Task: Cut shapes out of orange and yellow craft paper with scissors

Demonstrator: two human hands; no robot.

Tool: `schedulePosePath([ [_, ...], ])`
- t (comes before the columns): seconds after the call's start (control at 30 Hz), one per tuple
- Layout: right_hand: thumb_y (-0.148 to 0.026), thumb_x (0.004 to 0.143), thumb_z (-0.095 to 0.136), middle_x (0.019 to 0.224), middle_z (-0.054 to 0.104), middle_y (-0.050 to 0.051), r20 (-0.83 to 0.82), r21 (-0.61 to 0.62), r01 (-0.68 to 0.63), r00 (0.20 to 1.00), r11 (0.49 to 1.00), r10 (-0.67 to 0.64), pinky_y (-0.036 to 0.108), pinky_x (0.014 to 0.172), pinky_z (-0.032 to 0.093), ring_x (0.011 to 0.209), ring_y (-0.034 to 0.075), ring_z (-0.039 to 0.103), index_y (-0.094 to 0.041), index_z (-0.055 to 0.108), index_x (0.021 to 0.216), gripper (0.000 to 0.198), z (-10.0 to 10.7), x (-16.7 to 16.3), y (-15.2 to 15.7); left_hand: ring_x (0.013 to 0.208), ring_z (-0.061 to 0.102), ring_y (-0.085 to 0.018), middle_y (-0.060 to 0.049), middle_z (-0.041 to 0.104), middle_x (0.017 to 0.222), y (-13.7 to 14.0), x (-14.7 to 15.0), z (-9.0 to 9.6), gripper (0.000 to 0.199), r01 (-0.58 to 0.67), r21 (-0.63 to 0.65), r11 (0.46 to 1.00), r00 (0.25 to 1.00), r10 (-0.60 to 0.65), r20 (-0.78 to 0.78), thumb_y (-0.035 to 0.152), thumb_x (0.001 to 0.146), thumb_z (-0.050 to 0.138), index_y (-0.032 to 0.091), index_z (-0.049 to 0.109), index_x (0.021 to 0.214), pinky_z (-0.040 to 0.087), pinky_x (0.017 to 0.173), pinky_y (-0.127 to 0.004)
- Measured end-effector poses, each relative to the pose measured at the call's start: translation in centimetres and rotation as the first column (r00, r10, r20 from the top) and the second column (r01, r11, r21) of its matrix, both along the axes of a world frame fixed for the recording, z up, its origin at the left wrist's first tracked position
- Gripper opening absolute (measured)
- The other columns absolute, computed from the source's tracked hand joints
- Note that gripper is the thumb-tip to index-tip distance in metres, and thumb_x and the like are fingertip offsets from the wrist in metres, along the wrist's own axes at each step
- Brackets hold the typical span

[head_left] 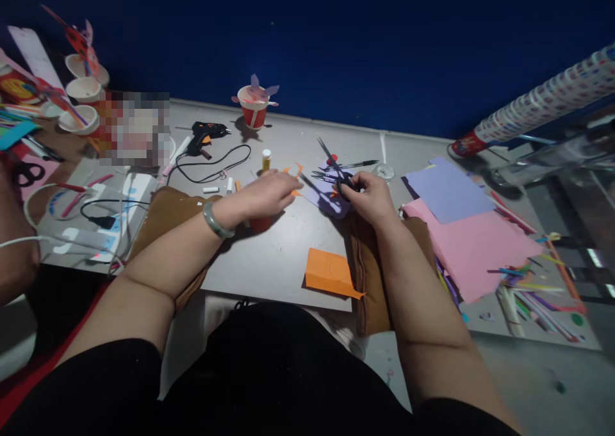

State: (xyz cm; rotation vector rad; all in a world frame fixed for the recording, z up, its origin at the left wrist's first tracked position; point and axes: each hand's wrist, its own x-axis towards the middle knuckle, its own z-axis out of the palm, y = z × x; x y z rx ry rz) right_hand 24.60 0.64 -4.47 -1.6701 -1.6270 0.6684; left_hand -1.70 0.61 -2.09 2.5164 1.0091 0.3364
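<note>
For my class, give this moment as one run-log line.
left hand: above table, grip unclear | right hand: holding scissors | orange paper: near front edge | red cup: upright

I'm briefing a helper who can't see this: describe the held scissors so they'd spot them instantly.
Over the grey table below the blue wall, find the wearer's right hand, beside small purple paper. That hand grips the dark scissors. Unlike the black pen lying just beyond, they are held, with a blade angled toward the wall.
</note>
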Motion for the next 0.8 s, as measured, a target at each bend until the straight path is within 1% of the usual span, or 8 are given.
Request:
schedulePosePath([
  [0.07, -0.035, 0.066, 0.075, 0.057, 0.048, -0.004, -0.024, 0.033, 0.011, 1.000, 0.999, -0.010, 0.026, 0.057, 0.029, 0.058, 0.011, 0.039, -0.021, 0.045, 0.056, 0.035, -0.1, 0.1, 0.1, 0.108, 0.066, -0.021, -0.011, 0.073, 0.119, 0.8, -0.7, 1.0, 0.037, -0.188, -0.048, 0.981, 0.968, 0.193, 0.160, 0.018, 0.090, 0.045, 0.016, 0.070, 0.118, 0.048, 0.097, -0.036],
  [0.17, -0.029, 0.068, 0.073, 0.059, 0.048, -0.004, -0.047, 0.082, 0.016, 0.999, 0.997, -0.012, 0.026, 0.058, 0.030, 0.059, 0.011, 0.041, -0.021, 0.046, 0.057, 0.031, -0.2, 0.3, 0.1, 0.083, 0.066, -0.017, -0.008, 0.076, 0.097, 1.4, -1.4, 2.0, 0.031, -0.308, -0.118, 0.944, 0.902, 0.329, 0.280, 0.020, 0.086, 0.052, 0.014, 0.073, 0.107, 0.050, 0.077, -0.030],
  [0.33, -0.025, 0.069, 0.074, 0.060, 0.049, -0.004, -0.065, 0.114, 0.026, 0.998, 0.993, -0.019, 0.026, 0.059, 0.032, 0.059, 0.011, 0.042, -0.020, 0.046, 0.057, 0.031, -0.1, 0.3, 0.0, 0.060, 0.053, -0.014, -0.001, 0.063, 0.063, 1.0, -1.2, 2.1, 0.019, -0.334, -0.106, 0.936, 0.901, 0.351, 0.256, 0.022, 0.080, 0.058, 0.015, 0.075, 0.086, 0.041, 0.063, -0.029],
  [0.53, -0.033, 0.072, 0.078, 0.058, 0.049, -0.005, -0.137, 0.233, 0.073, 0.990, 0.970, -0.042, 0.026, 0.058, 0.035, 0.057, 0.010, 0.042, -0.020, 0.049, 0.059, 0.034, -0.3, 0.2, 0.1, 0.056, 0.047, -0.013, 0.000, 0.057, 0.059, 1.0, -1.2, 2.6, 0.014, -0.410, -0.062, 0.910, 0.868, 0.410, 0.280, 0.023, 0.079, 0.061, 0.015, 0.072, 0.076, 0.036, 0.060, -0.029],
  [0.6, -0.038, 0.073, 0.079, 0.059, 0.049, -0.005, -0.214, 0.280, 0.120, 0.975, 0.952, -0.060, 0.026, 0.058, 0.038, 0.058, 0.010, 0.045, -0.021, 0.050, 0.062, 0.036, -0.6, 0.3, 0.4, 0.057, 0.049, -0.013, -0.001, 0.058, 0.059, 1.1, -1.3, 2.5, 0.014, -0.377, -0.050, 0.925, 0.901, 0.379, 0.213, 0.023, 0.078, 0.061, 0.015, 0.071, 0.073, 0.037, 0.061, -0.030],
  [0.67, -0.044, 0.074, 0.079, 0.060, 0.050, -0.006, -0.304, 0.306, 0.180, 0.949, 0.935, -0.083, 0.025, 0.059, 0.041, 0.058, 0.010, 0.047, -0.021, 0.050, 0.064, 0.039, -1.0, 0.5, 0.8, 0.062, 0.055, -0.016, -0.004, 0.064, 0.065, 0.9, -1.1, 2.0, 0.016, -0.274, -0.051, 0.960, 0.956, 0.278, 0.097, 0.025, 0.080, 0.060, 0.015, 0.071, 0.076, 0.041, 0.065, -0.030],
  [0.73, -0.051, 0.075, 0.079, 0.060, 0.051, -0.006, -0.385, 0.324, 0.236, 0.918, 0.916, -0.100, 0.025, 0.060, 0.043, 0.057, 0.010, 0.049, -0.021, 0.050, 0.065, 0.042, -1.2, 0.7, 1.1, 0.080, 0.064, -0.021, -0.009, 0.072, 0.087, 0.3, -0.5, 1.1, 0.022, -0.116, -0.045, 0.992, 0.993, 0.116, -0.002, 0.026, 0.084, 0.057, 0.014, 0.074, 0.092, 0.046, 0.076, -0.034],
  [0.8, -0.057, 0.077, 0.075, 0.060, 0.052, -0.006, -0.453, 0.347, 0.284, 0.885, 0.894, -0.105, 0.026, 0.060, 0.045, 0.057, 0.010, 0.051, -0.022, 0.050, 0.066, 0.045, -1.3, 0.9, 1.4, 0.112, 0.062, -0.028, -0.016, 0.070, 0.120, -0.7, 0.6, 0.0, 0.035, 0.061, 0.004, 0.998, 0.997, -0.061, -0.036, 0.027, 0.088, 0.055, 0.012, 0.069, 0.116, 0.045, 0.096, -0.040],
])
